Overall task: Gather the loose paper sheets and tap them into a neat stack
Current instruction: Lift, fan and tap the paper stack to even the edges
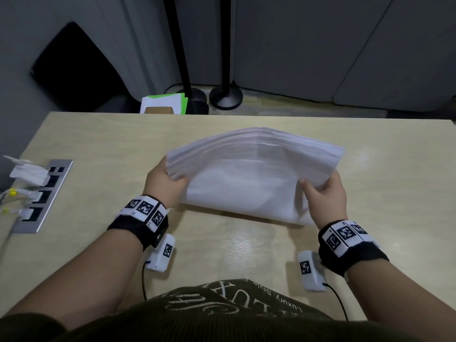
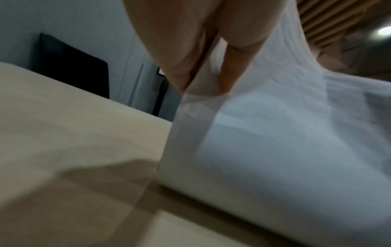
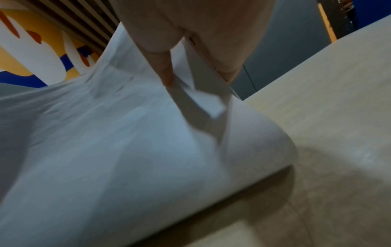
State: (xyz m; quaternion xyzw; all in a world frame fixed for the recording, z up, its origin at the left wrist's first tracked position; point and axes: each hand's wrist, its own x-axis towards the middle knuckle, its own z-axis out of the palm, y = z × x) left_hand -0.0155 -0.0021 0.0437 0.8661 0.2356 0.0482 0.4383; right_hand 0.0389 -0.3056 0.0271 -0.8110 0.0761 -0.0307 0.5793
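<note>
A thick bundle of white paper sheets (image 1: pixel 249 178) stands on its lower long edge on the light wooden table (image 1: pixel 98 149), bowing in the middle, with its upper edges fanned and uneven. My left hand (image 1: pixel 167 180) grips the bundle's left side, thumb in front and fingers behind. My right hand (image 1: pixel 325 191) grips the right side the same way. In the left wrist view the thumb and fingers (image 2: pixel 186 55) pinch the sheets (image 2: pixel 275 142). In the right wrist view the fingers (image 3: pixel 165 70) clamp the paper (image 3: pixel 116 142), and a few sheet corners stick out unevenly.
A metal power strip (image 1: pixel 47 193) with plugs and a crumpled tissue (image 1: pixel 27 171) is set in the table at the left. Two white tagged devices (image 1: pixel 161 253) (image 1: pixel 309 270) lie near the front edge. Beyond the table stand two black pole bases (image 1: pixel 225 96) and a box of papers (image 1: pixel 164 104).
</note>
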